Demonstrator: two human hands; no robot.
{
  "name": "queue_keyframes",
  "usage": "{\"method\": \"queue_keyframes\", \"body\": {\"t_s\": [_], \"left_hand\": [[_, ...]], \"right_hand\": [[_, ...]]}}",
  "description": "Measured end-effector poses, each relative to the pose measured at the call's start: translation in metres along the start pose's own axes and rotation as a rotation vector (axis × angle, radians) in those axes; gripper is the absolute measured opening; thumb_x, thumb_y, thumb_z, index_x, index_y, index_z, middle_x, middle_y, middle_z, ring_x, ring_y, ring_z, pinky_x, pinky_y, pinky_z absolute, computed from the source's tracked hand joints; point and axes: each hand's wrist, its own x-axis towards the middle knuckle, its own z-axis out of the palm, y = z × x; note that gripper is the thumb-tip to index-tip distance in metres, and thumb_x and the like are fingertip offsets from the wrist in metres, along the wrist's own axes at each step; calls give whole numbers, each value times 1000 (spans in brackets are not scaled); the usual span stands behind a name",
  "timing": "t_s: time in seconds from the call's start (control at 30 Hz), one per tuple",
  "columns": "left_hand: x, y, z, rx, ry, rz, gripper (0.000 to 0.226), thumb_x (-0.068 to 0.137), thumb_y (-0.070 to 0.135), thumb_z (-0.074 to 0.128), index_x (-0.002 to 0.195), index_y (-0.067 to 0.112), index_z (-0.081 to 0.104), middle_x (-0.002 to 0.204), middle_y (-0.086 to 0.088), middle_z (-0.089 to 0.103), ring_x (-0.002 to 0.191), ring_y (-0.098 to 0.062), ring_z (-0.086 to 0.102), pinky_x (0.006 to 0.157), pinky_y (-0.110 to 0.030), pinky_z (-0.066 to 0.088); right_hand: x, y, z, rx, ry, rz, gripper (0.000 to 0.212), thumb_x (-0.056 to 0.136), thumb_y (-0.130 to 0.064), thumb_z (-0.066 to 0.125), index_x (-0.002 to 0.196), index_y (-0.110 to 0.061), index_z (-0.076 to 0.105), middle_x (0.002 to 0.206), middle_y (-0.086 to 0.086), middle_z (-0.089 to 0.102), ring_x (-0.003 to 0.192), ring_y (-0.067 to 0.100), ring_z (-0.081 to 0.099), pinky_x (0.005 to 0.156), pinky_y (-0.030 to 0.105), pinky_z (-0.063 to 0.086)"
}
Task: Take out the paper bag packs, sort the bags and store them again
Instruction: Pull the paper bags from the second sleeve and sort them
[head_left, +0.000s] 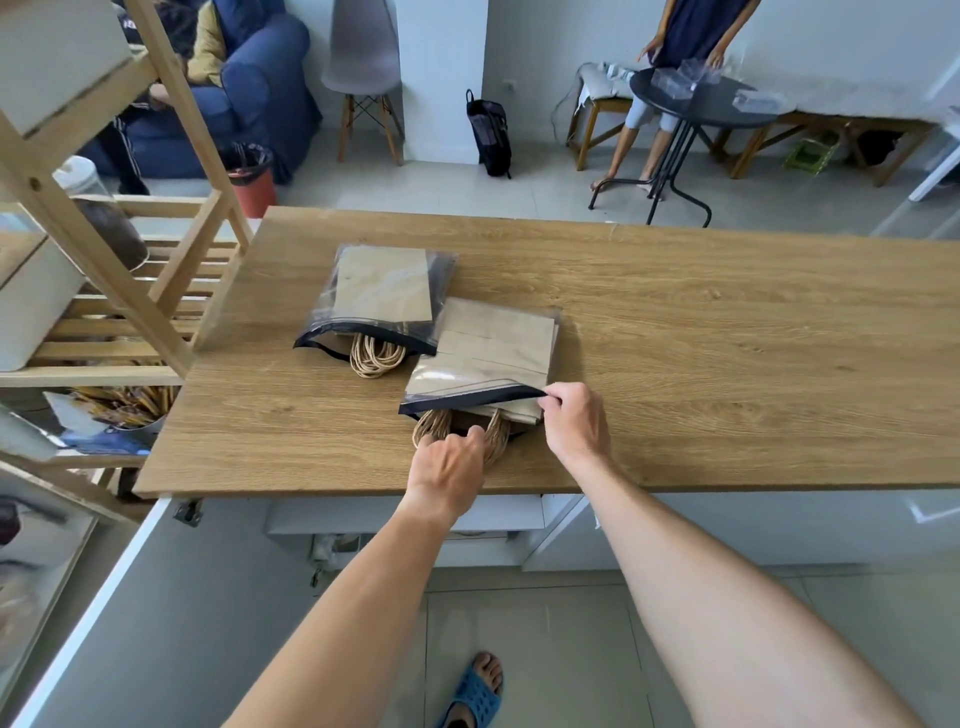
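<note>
Single head view, looking forward and down over both forearms; table (675, 338) close beyond hands, room farther off.

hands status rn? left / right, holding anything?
Left hand: closed on the twine handles sticking out of the near pack.
Right hand: pinching the dark zip edge of that pack.

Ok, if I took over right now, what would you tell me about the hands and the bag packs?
Left hand: gripping the twine handles sticking out of the near pack.
Right hand: pinching the near pack's dark zip edge, holding the mouth open.
Far pack: on the wooden table, open, handles poking out, its corner overlapped by the near pack.
Done: both packs are out on the table.
Left: pull the bags out, sort them, store them again.
</note>
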Motion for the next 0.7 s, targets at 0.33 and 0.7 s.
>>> {"method": "queue_keyframes", "body": {"t_s": [0.33,0.7], "left_hand": [[-8,32,-10,-229,115,-16,35,105,36,26,98,14,51,80,-10,69,71,-33,67,56,-34,42],[6,49,-24,-300,87,-116,37,103,33,32,97,9,61,96,-15,68,89,-35,66,71,-38,48]], "right_hand": [[-26,-21,22,1061,66,949,44,66,-33,77,96,-4,63,88,12,67,65,30,68,48,31,54],[-69,-45,32,1455,-367,922,34,108,-26,23,88,-15,48,87,17,51,79,24,52,72,37,44]]}}
